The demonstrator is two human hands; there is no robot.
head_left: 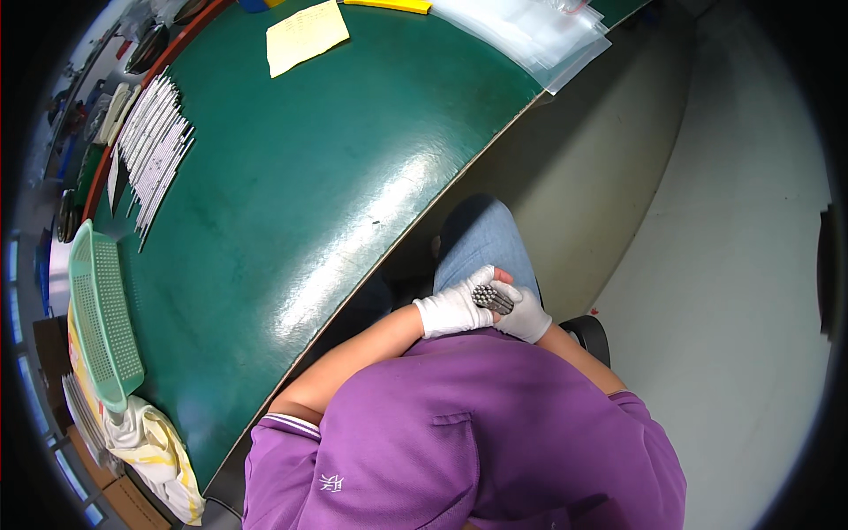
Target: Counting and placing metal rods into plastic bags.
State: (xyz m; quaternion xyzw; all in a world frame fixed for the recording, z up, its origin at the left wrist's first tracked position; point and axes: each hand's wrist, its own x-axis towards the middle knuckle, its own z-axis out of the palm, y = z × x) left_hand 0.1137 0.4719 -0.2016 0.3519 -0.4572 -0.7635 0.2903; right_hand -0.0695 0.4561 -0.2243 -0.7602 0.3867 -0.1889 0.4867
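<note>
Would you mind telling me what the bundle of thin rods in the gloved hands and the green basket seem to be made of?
Bundle of thin rods: probably metal, grey with a dull sheen, straight. Green basket: looks like moulded plastic, pale matte green with a regular perforated grid.

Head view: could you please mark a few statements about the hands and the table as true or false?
1. Both gloved hands, left hand and right hand, hold a bundle of thin grey rods. True.
2. The hands rest on the green table. False: they are off it, over the lap.
3. A green basket sits at the table's left edge. True.
4. The yellow paper lies in the basket. False: it lies on the table's far side.
</note>
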